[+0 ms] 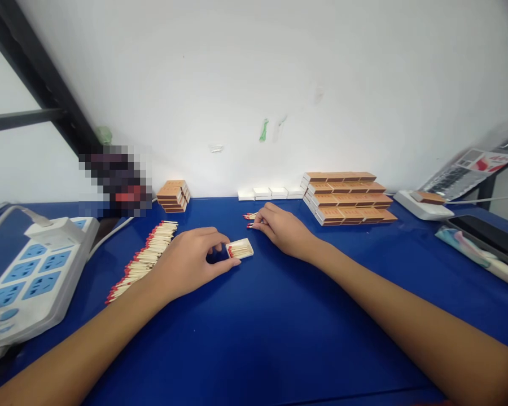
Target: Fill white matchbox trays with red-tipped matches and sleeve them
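My left hand (195,256) grips the left end of a small white matchbox tray (246,243) between thumb and fingers. Several red-tipped matches (239,250) lie side by side in that tray, heads to the left. Beyond and to the right, my right hand (281,225) is closed in a pinch at the table, with a match (250,225) poking out left of its fingertips. A few more matches (249,216) lie just behind those fingers. Left of my left hand runs a long slanting row of loose matches (146,254), partly hidden by the hand and forearm.
Brown matchboxes form a stepped stack (347,200) at back right and a smaller stack (172,196) at back left. White trays (270,193) line the wall between them. A power strip (38,276) with cables lies left; a phone (491,239) and white device (423,206) lie right.
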`<action>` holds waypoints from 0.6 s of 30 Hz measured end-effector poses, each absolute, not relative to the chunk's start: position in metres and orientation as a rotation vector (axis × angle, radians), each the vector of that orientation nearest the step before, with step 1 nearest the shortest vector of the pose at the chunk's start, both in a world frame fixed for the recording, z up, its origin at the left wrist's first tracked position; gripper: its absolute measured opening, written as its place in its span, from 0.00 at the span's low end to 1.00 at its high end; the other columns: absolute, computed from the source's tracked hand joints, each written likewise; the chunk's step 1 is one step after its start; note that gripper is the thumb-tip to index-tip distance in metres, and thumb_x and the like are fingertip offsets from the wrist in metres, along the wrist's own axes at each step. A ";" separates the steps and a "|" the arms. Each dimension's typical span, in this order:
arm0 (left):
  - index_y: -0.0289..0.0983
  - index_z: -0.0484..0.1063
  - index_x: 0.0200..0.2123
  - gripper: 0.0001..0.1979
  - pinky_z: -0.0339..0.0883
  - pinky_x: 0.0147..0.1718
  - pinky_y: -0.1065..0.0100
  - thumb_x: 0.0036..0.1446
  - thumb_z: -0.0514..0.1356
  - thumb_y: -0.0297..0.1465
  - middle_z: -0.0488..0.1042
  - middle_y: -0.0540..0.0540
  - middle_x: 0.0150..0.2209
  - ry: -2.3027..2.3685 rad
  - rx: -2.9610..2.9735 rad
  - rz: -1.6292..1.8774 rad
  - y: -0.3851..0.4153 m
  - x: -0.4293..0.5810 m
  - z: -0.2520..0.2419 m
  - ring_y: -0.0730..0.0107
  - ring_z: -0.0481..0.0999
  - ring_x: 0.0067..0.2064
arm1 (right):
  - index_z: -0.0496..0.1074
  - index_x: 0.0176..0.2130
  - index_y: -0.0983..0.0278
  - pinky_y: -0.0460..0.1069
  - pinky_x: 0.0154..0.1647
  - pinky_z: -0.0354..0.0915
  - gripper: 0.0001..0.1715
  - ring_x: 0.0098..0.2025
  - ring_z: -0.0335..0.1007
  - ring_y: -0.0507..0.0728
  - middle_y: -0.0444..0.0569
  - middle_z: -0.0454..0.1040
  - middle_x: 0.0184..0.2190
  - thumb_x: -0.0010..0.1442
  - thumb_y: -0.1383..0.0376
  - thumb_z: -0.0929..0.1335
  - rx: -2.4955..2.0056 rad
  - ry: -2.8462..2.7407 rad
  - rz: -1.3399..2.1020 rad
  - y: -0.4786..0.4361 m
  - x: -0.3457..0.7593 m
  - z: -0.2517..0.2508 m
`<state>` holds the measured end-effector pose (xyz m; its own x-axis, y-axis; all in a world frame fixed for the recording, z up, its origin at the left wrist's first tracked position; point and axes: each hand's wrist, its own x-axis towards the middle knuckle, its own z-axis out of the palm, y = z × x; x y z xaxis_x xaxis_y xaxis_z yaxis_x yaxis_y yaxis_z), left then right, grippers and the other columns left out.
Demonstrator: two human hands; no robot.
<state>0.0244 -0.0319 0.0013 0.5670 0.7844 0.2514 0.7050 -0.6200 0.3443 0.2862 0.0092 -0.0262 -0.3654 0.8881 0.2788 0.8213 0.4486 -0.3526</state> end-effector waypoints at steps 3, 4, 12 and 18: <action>0.41 0.81 0.42 0.14 0.64 0.34 0.65 0.63 0.67 0.46 0.78 0.50 0.36 1.257 2.599 0.571 -0.031 0.024 0.001 0.67 0.75 0.35 | 0.71 0.43 0.62 0.52 0.44 0.66 0.05 0.44 0.74 0.58 0.52 0.73 0.46 0.74 0.66 0.65 -1.383 -2.283 0.230 -0.002 0.281 -0.016; 0.41 0.81 0.42 0.14 0.64 0.34 0.65 0.63 0.67 0.45 0.78 0.50 0.36 1.259 2.601 0.571 -0.031 0.024 0.001 0.67 0.75 0.35 | 0.71 0.43 0.62 0.52 0.45 0.67 0.06 0.45 0.74 0.58 0.52 0.73 0.47 0.74 0.67 0.64 -1.358 -2.289 0.236 -0.006 0.278 -0.013; 0.40 0.80 0.40 0.14 0.62 0.34 0.65 0.64 0.66 0.45 0.78 0.49 0.36 1.250 2.618 0.568 -0.031 0.023 -0.001 0.66 0.76 0.36 | 0.73 0.45 0.62 0.50 0.39 0.67 0.06 0.40 0.74 0.56 0.51 0.73 0.45 0.75 0.64 0.66 -1.242 -2.462 0.158 -0.042 0.250 -0.009; 0.41 0.80 0.40 0.14 0.63 0.34 0.66 0.63 0.67 0.46 0.78 0.50 0.36 1.240 2.597 0.585 -0.031 0.022 0.000 0.67 0.75 0.35 | 0.74 0.45 0.61 0.49 0.40 0.64 0.04 0.38 0.72 0.54 0.48 0.72 0.43 0.74 0.66 0.67 -1.203 -2.410 0.258 -0.033 0.261 -0.011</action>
<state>0.0224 -0.0307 -0.0003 0.5687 0.7795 0.2626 0.6987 -0.6263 0.3459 0.2614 -0.0329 -0.0105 -0.5295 0.7951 0.2956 0.7146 0.6059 -0.3496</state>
